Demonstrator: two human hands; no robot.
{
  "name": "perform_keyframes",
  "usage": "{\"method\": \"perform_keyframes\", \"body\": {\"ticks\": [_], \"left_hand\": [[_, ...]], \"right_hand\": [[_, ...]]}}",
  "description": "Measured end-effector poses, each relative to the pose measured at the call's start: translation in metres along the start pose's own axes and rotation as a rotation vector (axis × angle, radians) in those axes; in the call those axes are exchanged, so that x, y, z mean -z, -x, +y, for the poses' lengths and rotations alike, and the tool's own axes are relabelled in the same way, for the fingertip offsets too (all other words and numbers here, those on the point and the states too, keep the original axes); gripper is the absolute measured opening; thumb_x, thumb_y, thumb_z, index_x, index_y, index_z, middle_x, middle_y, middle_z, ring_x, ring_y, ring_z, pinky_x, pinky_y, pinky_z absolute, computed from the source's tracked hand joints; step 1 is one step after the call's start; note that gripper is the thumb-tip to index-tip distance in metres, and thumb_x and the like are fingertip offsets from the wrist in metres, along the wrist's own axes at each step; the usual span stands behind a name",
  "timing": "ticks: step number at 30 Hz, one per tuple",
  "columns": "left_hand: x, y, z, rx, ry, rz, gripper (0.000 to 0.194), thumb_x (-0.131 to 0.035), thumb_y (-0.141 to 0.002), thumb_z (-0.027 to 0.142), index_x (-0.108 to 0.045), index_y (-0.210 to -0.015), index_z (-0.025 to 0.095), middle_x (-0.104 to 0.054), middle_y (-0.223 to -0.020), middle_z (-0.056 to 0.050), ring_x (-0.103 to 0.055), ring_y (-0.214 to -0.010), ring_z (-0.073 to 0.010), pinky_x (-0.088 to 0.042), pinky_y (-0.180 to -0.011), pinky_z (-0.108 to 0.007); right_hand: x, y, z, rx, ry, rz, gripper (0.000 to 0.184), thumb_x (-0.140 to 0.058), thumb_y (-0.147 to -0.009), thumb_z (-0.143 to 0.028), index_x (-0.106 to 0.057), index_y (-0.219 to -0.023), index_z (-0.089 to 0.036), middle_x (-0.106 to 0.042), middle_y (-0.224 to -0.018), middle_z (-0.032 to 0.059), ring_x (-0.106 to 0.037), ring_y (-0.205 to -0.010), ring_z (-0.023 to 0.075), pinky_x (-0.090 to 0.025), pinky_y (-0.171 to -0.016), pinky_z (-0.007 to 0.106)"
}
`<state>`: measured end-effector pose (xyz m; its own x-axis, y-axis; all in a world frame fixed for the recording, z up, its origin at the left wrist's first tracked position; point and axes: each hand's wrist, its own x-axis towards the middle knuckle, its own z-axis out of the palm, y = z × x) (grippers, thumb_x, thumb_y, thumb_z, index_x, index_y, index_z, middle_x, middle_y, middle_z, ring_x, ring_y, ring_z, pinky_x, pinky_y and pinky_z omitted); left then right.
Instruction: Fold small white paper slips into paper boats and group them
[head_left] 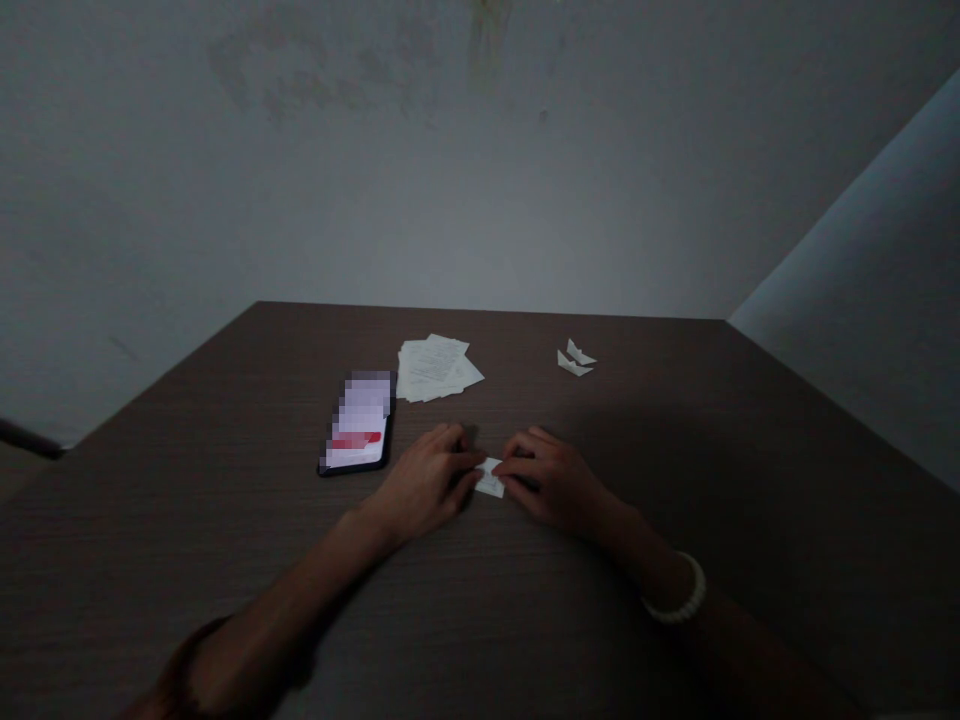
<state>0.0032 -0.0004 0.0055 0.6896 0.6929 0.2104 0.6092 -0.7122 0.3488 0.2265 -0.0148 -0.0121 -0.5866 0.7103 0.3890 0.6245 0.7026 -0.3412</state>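
A small folded piece of white paper (490, 486) lies on the table between my two hands, with faint writing on it. My left hand (435, 472) pinches its left edge with thumb and fingers. From the other side my right hand (553, 474) has its fingertips closed on the right part of the paper. My fingers hide both sides of the piece, so only its middle and near edge show.
A phone (360, 425) with a lit, partly pixelated screen lies left of my left hand. Behind it is a loose stack of white paper sheets (435, 368). Two small folded paper boats (575, 365) sit at the back right of the brown table (225, 450). A wall (480, 200) stands behind.
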Motion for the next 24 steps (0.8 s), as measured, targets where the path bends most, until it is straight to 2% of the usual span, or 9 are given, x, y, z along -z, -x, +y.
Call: {"method": "perform_keyframes", "body": {"ticks": [6,11,18,24], "left_hand": [[-0.002,-0.001,0.001,0.019,-0.008,0.039,0.022,-0.052,-0.092,0.024,-0.071,-0.101,0.018,-0.055,-0.094,-0.009,-0.052,-0.091,-0.0235,-0.046,-0.080,-0.038],[-0.004,-0.001,0.002,-0.012,-0.030,0.033,0.024,-0.048,-0.094,0.022,-0.072,-0.091,0.016,-0.055,-0.089,-0.008,-0.051,-0.087,-0.0221,-0.046,-0.077,-0.036],[-0.003,-0.001,0.001,-0.132,0.037,0.034,0.025,-0.047,-0.095,0.018,-0.072,-0.092,0.015,-0.057,-0.099,-0.010,-0.051,-0.093,-0.0214,-0.046,-0.079,-0.034],[0.001,-0.003,0.001,-0.191,0.078,0.015,0.025,-0.048,-0.095,0.021,-0.071,-0.086,0.016,-0.059,-0.096,-0.008,-0.053,-0.091,-0.0201,-0.047,-0.078,-0.033]], "right_hand": [[-0.010,-0.005,-0.005,-0.181,-0.054,0.105,0.004,-0.066,-0.084,-0.021,-0.068,-0.082,-0.021,-0.065,-0.087,0.0036,-0.057,-0.083,0.0183,-0.045,-0.080,0.033],[-0.014,-0.010,-0.009,-0.284,-0.075,0.164,0.007,-0.068,-0.082,-0.022,-0.068,-0.075,-0.020,-0.064,-0.083,0.0028,-0.057,-0.081,0.0180,-0.044,-0.076,0.031],[-0.013,-0.011,-0.011,-0.357,-0.072,0.168,0.007,-0.073,-0.078,-0.025,-0.070,-0.074,-0.021,-0.064,-0.081,0.0025,-0.057,-0.080,0.0183,-0.043,-0.074,0.031],[-0.012,-0.012,-0.013,-0.367,-0.067,0.178,0.008,-0.072,-0.078,-0.023,-0.069,-0.071,-0.021,-0.063,-0.078,0.0022,-0.057,-0.077,0.0181,-0.043,-0.074,0.032]]}}
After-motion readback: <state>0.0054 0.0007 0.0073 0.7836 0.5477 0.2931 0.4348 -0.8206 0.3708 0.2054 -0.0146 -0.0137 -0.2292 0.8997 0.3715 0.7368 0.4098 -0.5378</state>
